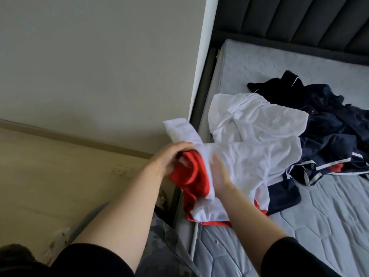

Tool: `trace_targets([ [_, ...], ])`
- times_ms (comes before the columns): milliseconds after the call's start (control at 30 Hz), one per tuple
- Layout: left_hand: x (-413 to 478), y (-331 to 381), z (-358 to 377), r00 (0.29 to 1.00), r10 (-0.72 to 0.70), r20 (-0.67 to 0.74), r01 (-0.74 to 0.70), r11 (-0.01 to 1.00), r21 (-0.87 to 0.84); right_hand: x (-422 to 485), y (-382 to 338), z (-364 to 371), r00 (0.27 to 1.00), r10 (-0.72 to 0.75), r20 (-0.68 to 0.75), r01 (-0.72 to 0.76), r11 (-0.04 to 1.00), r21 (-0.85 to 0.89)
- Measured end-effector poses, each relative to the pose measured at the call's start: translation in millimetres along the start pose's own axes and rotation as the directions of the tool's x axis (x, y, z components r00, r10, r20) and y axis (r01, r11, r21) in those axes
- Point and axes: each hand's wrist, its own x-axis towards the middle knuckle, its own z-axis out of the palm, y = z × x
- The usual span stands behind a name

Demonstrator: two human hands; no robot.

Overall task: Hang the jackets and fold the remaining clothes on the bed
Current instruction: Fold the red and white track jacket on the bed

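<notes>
Since the white garment sags and creases wherever it is unsupported, it looks light, thin and entirely limp, so it will give no help in keeping a shape and will need holding at two points. It lies at the near left corner of the bed, partly draped over the edge, with a red layer showing inside and along its lower hem; whether that is a lining or a separate piece I cannot tell. The left hand has its fingers curled round a bunched fold of red and white cloth, lifting it off the mattress, while a white strip, perhaps a sleeve or collar, sticks up past the knuckles. The right hand is flat, fingers straight, pressed against the white cloth just beside the fold and gripping nothing. The fabric seems smooth and possibly a little slippery, so a pinch at seams, shoulders or the collar would likely hold better than a grab at the loose middle. Behind it, touching it, a navy pile with white and red trim lies crumpled further onto the bed; it looks thicker and somewhat heavier, and its pieces are tangled, so they would probably need separating before any one is lifted.
</notes>
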Motion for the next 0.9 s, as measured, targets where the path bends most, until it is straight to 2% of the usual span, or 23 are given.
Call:
trace_targets([
  [33, -0.5, -4.4, 14.0, 0.99, 0.003, 0.14, 0.001, 1.0, -0.025, -4.8, -3.6, -11.3, 0.997, -0.02, -0.076, 0.026, 0.997, 0.075],
  [67, -0.4, -10.5, 28.1, 0.959, 0.008, 0.283, 0.006, 0.999, -0.048, -9.9, -12.4, -29.0, 0.977, -0.013, -0.213, 0.055, 0.98, 0.193],
  [100, 1.4, -17.0, 40.4, 0.93, -0.001, 0.368, 0.007, 1.0, -0.015, -13.9, -10.9, -51.6, 0.958, -0.058, -0.281, 0.155, 0.93, 0.335],
  [133, 4.2, -23.9, 50.7, 0.928, -0.003, 0.372, -0.032, 0.996, 0.087, -14.7, -9.3, -78.4, 0.989, 0.037, -0.146, 0.03, 0.9, 0.435],
  [167, 8.1, -31.3, 57.5, 0.959, 0.04, 0.28, -0.122, 0.952, 0.282, -22.0, -15.5, -91.7, 0.997, 0.044, -0.061, -0.03, 0.976, 0.215],
  [200, 13.1, -38.4, 60.7, 0.977, 0.157, 0.145, -0.212, 0.803, 0.557, -26.6, -14.4, -104.5, 0.988, 0.109, -0.108, -0.096, 0.989, 0.115],
  [233, 19.2, -46.1, 60.4, 0.952, 0.294, 0.084, -0.239, 0.543, 0.805, -29.2, -16.8, -122.8, 0.966, 0.259, -0.001, -0.25, 0.934, 0.255],
  [267, 24.3, -53.7, 58.7, 0.925, 0.36, 0.117, -0.227, 0.281, 0.932, -35.2, -23.3, -138.3, 0.975, 0.217, -0.052, -0.212, 0.974, 0.08],
  [300, 29.0, -62.1, 55.4, 0.924, 0.348, 0.156, -0.2, 0.095, 0.975, -32.7, -17.9, -141.8, 0.991, 0.097, -0.09, -0.112, 0.978, -0.178],
  [333, 32.7, -70.1, 52.4, 0.945, 0.286, 0.157, -0.163, -0.003, 0.987, -28.8, -21.2, -139.1, 0.996, 0.042, -0.083, -0.067, 0.939, -0.337],
  [400, 37.6, -84.2, 48.6, 0.981, 0.154, 0.115, -0.112, -0.027, 0.993, -28.2, -27.0, -119.2, 0.97, 0.235, 0.058, -0.231, 0.97, -0.073],
  [467, 41.0, -94.4, 45.3, 0.988, 0.102, 0.118, -0.119, 0.004, 0.993, -28.1, -22.3, -113.6, 0.94, 0.331, 0.083, -0.324, 0.942, -0.087],
  [533, 42.3, -96.2, 43.6, 0.98, 0.149, 0.132, -0.148, 0.099, 0.984, -26.1, -23.9, -106.1, 0.966, 0.256, -0.031, -0.255, 0.937, -0.239],
  [567, 43.4, -94.0, 43.8, 0.969, 0.203, 0.14, -0.175, 0.166, 0.97, -27.3, -26.9, -106.8, 0.978, 0.197, -0.075, -0.209, 0.949, -0.235],
  [600, 45.3, -91.3, 45.1, 0.951, 0.271, 0.151, -0.212, 0.212, 0.954, -29.6, -32.0, -108.0, 0.983, 0.161, -0.088, -0.173, 0.973, -0.155],
  [633, 47.5, -89.1, 47.5, 0.929, 0.329, 0.168, -0.247, 0.215, 0.945, -31.8, -36.8, -113.0, 0.988, 0.127, -0.087, -0.133, 0.989, -0.066],
  [667, 49.4, -87.9, 50.2, 0.911, 0.363, 0.196, -0.271, 0.168, 0.948, -33.4, -38.7, -121.4, 0.989, 0.1, -0.104, -0.1, 0.995, 0.007],
  [733, 54.4, -90.9, 55.0, 0.907, 0.342, 0.246, -0.254, -0.021, 0.967, -38.1, -36.8, -136.5, 0.973, 0.128, -0.19, -0.119, 0.991, 0.059],
  [800, 58.9, -101.1, 59.6, 0.925, 0.291, 0.246, -0.188, -0.212, 0.959, -44.6, -23.0, -142.9, 0.927, 0.211, -0.309, -0.224, 0.975, -0.006],
  [867, 62.2, -112.0, 66.4, 0.935, 0.27, 0.229, -0.138, -0.315, 0.939, -49.4, -4.8, -144.7, 0.872, 0.264, -0.413, -0.32, 0.944, -0.073],
  [900, 63.7, -115.9, 69.9, 0.934, 0.274, 0.229, -0.126, -0.347, 0.929, -50.3, 2.1, -145.4, 0.856, 0.246, -0.454, -0.317, 0.945, -0.085],
])
